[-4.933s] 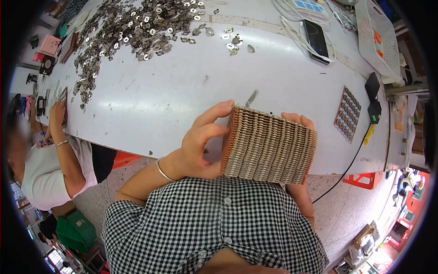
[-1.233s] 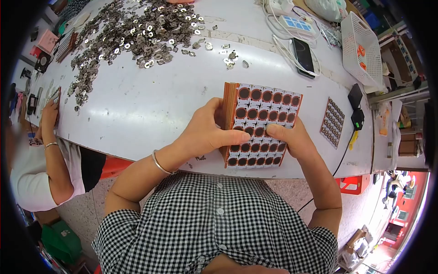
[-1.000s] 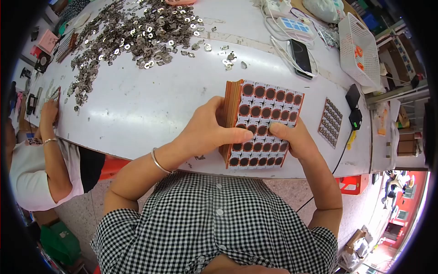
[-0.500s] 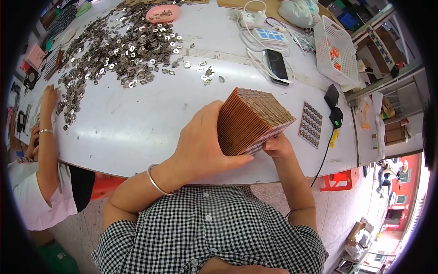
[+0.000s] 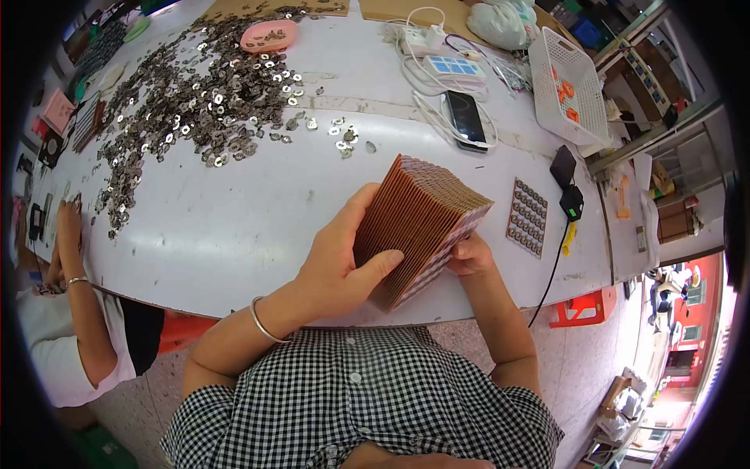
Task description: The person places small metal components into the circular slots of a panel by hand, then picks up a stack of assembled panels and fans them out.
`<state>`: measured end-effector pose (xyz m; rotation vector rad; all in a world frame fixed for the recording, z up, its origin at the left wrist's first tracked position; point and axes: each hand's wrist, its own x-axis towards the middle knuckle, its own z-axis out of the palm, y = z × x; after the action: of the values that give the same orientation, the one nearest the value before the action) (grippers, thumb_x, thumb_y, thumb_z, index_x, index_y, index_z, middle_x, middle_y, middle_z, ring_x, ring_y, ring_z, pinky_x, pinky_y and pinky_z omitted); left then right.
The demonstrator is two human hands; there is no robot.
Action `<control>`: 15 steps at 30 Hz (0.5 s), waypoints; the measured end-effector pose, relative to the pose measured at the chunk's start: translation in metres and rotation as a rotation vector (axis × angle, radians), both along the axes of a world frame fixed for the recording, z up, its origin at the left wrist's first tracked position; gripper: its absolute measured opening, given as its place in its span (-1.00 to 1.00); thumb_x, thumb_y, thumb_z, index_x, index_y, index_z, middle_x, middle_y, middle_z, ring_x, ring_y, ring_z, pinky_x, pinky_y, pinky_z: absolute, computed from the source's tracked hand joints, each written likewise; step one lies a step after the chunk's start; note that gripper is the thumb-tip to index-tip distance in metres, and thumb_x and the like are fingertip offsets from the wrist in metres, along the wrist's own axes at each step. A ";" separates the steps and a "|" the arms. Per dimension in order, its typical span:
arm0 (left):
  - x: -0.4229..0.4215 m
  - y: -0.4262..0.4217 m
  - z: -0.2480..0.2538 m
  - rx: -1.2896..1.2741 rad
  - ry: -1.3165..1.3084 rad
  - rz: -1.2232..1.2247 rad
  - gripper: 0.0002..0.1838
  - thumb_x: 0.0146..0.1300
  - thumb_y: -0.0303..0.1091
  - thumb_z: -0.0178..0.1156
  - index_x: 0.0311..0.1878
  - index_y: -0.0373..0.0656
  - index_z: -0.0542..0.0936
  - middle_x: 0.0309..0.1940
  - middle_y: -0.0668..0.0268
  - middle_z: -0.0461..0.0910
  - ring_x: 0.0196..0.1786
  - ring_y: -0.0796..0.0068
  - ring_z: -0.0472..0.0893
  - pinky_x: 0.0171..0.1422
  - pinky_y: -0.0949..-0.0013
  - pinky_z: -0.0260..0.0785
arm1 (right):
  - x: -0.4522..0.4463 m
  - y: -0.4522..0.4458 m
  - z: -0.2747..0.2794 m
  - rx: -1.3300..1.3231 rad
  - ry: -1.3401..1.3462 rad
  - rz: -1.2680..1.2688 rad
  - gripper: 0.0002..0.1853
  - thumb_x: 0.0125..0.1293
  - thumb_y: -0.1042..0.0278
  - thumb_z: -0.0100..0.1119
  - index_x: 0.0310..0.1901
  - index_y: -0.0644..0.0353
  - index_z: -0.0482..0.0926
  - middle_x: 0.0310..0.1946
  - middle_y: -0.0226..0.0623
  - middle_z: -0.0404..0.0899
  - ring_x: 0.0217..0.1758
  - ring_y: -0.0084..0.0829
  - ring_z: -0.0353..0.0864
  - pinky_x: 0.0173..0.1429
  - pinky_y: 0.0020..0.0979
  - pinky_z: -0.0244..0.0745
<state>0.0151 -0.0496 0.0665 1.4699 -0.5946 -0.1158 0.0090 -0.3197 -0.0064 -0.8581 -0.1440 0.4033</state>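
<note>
A thick stack of thin brown boards (image 5: 414,230) is held tilted above the table's front edge, its layered edges facing me. My left hand (image 5: 340,258) is closed around the stack's left side, the thumb lying across the layered edges. On the right, my right hand (image 5: 473,255) grips the lower right side; most of its fingers are hidden behind the stack. A single brown board (image 5: 527,217) with rows of small round metal pieces lies flat on the table to the right of the stack.
Many loose metal pieces (image 5: 226,102) spread over the table's left and back, near a pink dish (image 5: 269,36). A phone (image 5: 466,119), cables, a power strip (image 5: 453,67), a white basket (image 5: 558,86) and black adapters (image 5: 573,202) lie right. Another person's arm (image 5: 73,250) rests at far left.
The stack has turned and tipped slightly, showing more of its layered edges. My left thumb has moved up from the bottom edge onto those layers. The other person's arm has shifted left.
</note>
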 end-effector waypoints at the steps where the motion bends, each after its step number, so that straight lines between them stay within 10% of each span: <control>1: 0.002 0.000 -0.001 0.004 -0.002 -0.002 -0.21 0.24 -0.42 0.39 0.47 -0.36 0.22 0.19 0.01 0.55 0.26 0.24 0.57 0.37 0.23 0.41 | 0.000 -0.001 -0.001 0.019 0.007 0.009 -0.16 -0.07 0.33 0.64 0.32 0.26 0.49 0.21 -0.19 0.63 0.27 -0.25 0.62 0.37 -0.24 0.51; 15: 0.002 -0.006 -0.007 -0.105 0.206 0.024 -0.28 0.25 -0.42 0.42 0.40 -0.34 0.28 0.16 0.13 0.58 0.18 0.37 0.62 0.28 0.32 0.49 | -0.002 -0.001 -0.005 0.123 0.049 0.038 -0.30 0.07 0.36 0.51 0.29 0.29 0.52 0.19 -0.16 0.66 0.20 -0.25 0.68 0.29 -0.19 0.59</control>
<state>0.0171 -0.0552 0.0597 1.3434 -0.4097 -0.2117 0.0075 -0.3209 -0.0111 -0.7247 -0.1382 0.4462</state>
